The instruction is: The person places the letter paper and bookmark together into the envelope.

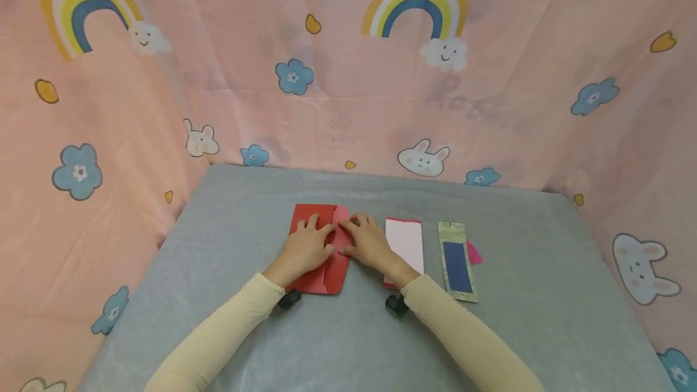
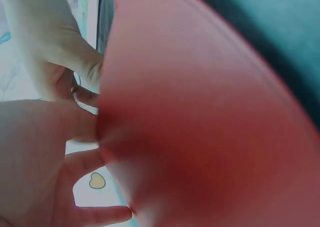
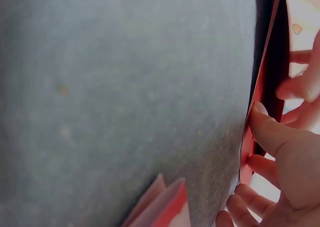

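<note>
A red envelope (image 1: pixel 337 277) lies on the grey-covered table beneath both hands, with a pinker strip (image 1: pixel 341 213) running down its right part. My left hand (image 1: pixel 306 245) rests across the envelope, fingers spread and thumb toward the strip. From the right, my right hand (image 1: pixel 370 244) touches the strip with thumb and fingertips held apart. The left wrist view shows the red paper (image 2: pixel 200 112) bulging up close, left fingertips at its edge. In the right wrist view, the right thumb (image 3: pixel 270 129) presses against the red edge.
Right of the envelope lies a white packet (image 1: pixel 404 239) with red jagged ends, partly under the right wrist. Farther right is a pale green strip (image 1: pixel 452 232) with a dark blue panel and a pink tassel (image 1: pixel 474 253). Pink patterned cloth (image 1: pixel 348 120) hangs around the table.
</note>
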A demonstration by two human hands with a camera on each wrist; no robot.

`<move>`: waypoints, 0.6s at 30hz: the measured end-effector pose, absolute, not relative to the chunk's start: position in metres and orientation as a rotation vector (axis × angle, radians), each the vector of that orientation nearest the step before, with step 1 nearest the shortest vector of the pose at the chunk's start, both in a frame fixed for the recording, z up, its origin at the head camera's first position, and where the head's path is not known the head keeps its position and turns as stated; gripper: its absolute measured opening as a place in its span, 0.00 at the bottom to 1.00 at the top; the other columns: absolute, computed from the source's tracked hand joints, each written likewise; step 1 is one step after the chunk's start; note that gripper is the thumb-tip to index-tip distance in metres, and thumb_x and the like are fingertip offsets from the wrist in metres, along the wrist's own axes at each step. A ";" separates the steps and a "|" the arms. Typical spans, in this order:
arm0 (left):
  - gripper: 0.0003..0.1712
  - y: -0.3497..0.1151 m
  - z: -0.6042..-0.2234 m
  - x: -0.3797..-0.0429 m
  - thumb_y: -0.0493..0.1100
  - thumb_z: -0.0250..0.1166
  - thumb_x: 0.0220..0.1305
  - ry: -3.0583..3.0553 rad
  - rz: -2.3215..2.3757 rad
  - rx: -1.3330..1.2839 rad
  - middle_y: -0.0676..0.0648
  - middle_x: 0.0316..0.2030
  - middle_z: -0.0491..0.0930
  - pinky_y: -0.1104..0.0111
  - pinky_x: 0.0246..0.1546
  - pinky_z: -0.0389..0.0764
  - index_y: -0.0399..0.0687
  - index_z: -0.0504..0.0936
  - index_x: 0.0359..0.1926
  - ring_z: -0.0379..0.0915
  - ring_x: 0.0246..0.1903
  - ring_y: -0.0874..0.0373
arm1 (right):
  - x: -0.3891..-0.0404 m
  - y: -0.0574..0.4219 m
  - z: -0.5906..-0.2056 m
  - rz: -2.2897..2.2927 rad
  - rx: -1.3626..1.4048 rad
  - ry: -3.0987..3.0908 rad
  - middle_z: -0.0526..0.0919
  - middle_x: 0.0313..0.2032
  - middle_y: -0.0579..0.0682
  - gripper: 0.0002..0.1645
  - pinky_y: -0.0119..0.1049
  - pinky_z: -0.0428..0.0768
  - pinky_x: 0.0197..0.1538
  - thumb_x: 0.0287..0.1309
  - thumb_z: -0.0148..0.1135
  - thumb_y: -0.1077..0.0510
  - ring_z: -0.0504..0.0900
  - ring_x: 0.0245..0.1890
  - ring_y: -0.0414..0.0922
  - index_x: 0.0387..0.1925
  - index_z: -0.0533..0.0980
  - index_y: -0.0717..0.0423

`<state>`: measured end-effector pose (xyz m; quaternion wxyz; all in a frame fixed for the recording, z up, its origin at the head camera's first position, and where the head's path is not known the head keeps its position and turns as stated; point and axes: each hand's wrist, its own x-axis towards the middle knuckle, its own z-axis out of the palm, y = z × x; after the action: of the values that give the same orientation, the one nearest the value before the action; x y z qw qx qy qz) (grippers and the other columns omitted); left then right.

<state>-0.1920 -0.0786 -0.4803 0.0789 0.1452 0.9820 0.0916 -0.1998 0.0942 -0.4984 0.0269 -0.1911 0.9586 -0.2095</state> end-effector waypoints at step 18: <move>0.41 -0.082 -0.486 -0.188 0.56 0.71 0.54 3.012 0.252 0.456 0.32 0.70 0.62 0.50 0.40 0.86 0.59 0.70 0.70 0.67 0.61 0.29 | -0.199 0.093 -0.498 -0.645 -0.573 2.964 0.73 0.60 0.58 0.39 0.54 0.74 0.56 0.55 0.71 0.45 0.70 0.55 0.56 0.67 0.71 0.50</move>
<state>-0.1885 -0.0822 -0.4857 0.0425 0.1490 0.9845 0.0824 -0.1987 0.0927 -0.4984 0.0275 -0.1855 0.9598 -0.2089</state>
